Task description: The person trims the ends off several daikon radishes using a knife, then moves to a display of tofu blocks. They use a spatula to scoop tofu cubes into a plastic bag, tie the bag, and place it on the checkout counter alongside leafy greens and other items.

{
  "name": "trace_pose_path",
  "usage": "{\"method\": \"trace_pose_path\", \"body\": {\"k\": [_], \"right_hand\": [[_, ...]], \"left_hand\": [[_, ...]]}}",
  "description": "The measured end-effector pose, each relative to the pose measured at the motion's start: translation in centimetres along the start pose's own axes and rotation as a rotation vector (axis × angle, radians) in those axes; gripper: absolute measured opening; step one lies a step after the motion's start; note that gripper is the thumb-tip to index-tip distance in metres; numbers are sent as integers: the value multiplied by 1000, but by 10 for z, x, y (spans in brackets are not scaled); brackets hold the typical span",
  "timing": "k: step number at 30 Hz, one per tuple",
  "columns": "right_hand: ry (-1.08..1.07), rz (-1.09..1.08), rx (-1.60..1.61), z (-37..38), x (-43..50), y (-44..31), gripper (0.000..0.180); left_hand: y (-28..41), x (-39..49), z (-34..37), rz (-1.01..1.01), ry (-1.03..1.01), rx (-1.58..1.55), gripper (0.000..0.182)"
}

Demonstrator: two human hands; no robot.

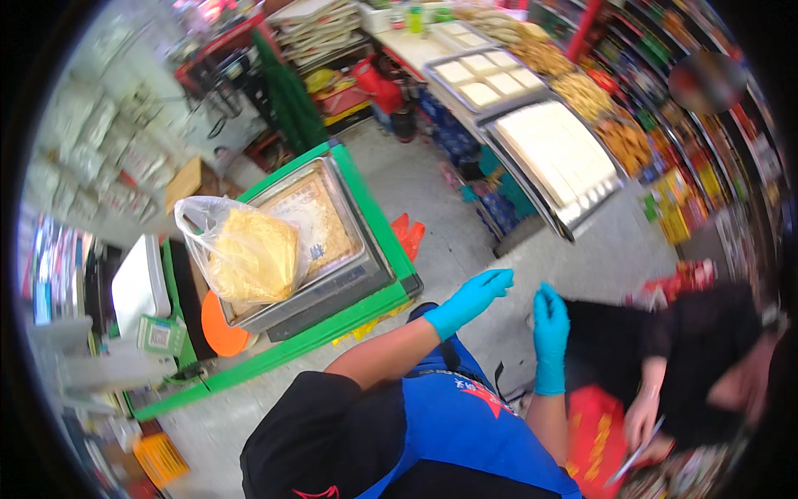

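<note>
My left hand (471,304), in a teal glove, reaches out over the grey floor with nothing visible in it. To its right my right hand (551,337), gloved alike, is raised apart from it, fingers close together; it also seems to hold nothing. A knotted clear plastic bag of yellow food sheets (255,256) rests on a metal scale tray (358,249) on the green-edged counter (408,284), left of my left hand. Ahead on the right, a large slab of white tofu (552,153) lies on a dark tray.
Metal trays of tofu blocks (499,78) and heaps of yellow food (583,96) line the far table. Close on my right a person in black holds a knife (636,452). A red plastic bag (408,236) hangs by the counter. An orange disc (224,324) lies beside the scale.
</note>
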State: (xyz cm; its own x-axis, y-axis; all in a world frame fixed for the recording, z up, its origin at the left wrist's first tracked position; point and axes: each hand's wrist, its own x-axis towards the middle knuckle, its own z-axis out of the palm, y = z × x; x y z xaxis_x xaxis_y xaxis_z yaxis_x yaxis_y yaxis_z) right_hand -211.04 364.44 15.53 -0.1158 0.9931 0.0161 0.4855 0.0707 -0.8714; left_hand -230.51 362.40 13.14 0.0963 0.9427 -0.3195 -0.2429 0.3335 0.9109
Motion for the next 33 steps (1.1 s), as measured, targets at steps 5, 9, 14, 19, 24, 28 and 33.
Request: {"method": "trace_pose_path", "body": {"k": [5,9,14,19,24,28,33], "right_hand": [[-236,-255,169,57,164,-69,39],[-312,-421,19,99,260,-106,37],[-564,-250,132,155,358,-128,33],[-947,-47,92,260,432,-149,31],[-1143,-353,146,389,506,-197,32],[-1158,-344,257,475,593,-246,31],[-1031,-321,325,540,695,-310,29]], "left_hand": [[56,123,-34,-30,-48,-594,67],[121,213,-85,9,52,-646,46],[184,240,-168,356,392,-494,39],[216,209,-277,556,812,-388,40],[248,199,-388,638,1324,-332,33],[275,191,-498,766,1745,-122,28],[335,105,-611,893,2165,-95,25]]}}
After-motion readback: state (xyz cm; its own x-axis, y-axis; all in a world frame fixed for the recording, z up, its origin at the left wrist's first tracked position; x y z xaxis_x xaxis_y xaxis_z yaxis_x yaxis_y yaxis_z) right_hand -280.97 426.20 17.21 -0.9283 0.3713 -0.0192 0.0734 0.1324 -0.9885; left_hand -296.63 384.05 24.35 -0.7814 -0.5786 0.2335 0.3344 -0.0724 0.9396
